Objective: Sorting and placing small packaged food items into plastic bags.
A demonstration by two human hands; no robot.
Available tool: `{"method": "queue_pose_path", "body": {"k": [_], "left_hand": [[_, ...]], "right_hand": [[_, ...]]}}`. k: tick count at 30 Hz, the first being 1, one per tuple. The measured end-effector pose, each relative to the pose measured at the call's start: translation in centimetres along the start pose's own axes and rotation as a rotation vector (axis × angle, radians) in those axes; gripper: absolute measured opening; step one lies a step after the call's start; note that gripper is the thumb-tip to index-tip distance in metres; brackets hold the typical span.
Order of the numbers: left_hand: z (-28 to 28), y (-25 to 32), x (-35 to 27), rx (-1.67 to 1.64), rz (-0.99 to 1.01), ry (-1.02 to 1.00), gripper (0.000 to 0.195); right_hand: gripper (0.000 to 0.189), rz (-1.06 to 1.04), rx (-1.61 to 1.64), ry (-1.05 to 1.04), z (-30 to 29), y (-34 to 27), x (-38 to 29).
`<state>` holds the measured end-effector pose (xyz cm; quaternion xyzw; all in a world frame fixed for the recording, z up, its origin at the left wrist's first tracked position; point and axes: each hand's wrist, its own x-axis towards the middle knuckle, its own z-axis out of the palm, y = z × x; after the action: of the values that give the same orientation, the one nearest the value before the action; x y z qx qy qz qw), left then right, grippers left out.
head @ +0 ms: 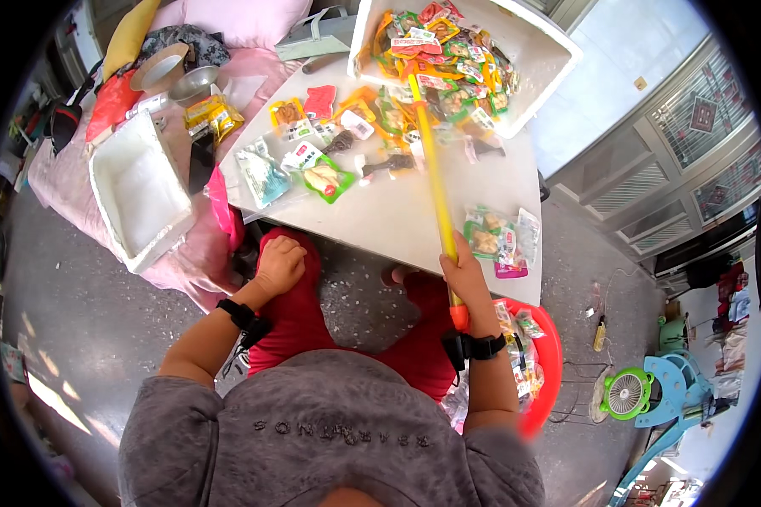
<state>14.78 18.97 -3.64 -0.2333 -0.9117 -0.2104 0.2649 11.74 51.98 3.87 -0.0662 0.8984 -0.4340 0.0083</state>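
My right hand (468, 277) is closed around a long yellow stick (434, 177) with an orange end. The stick's far end reaches into the heap of small plastic food packets (418, 47) that spills from a tipped white foam box (548, 47) onto the table (380, 218). My left hand (281, 264) rests on my left knee and holds nothing. Near the table's left part lie a green-edged packet (325, 179), a red packet (320, 101) and a white and teal packet (263, 174). More packets (487, 234) lie at the table's right edge.
A red basin (548, 355) of packets stands beside my right forearm. On the pink-covered bed (70, 184) at the left are an empty white foam box (141, 190), a metal bowl (193, 85) and a yellow bag (214, 117). A green fan (626, 393) stands at the right.
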Motion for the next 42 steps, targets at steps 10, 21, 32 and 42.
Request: {"method": "queue_pose_path", "body": {"k": [10, 21, 32, 42], "left_hand": [[-0.7, 0.2, -0.5, 0.01, -0.054, 0.053, 0.013], [-0.6, 0.6, -0.2, 0.026, -0.048, 0.032, 0.012], [-0.3, 0.4, 0.1, 0.032, -0.053, -0.002, 0.011], [-0.7, 0.4, 0.2, 0.023, -0.065, -0.001, 0.012]], "right_hand": [[0.052, 0.258, 0.132, -0.2, -3.6, -2.6, -7.1], [0.051, 0.163, 0.443, -0.042, -2.9, -0.5, -13.4], [0.042, 0.091, 0.213, 0.222, -5.7, -2.7, 10.4], [0.049, -0.006, -0.077, 0.155, -3.0, 1.7, 9.5]]}}
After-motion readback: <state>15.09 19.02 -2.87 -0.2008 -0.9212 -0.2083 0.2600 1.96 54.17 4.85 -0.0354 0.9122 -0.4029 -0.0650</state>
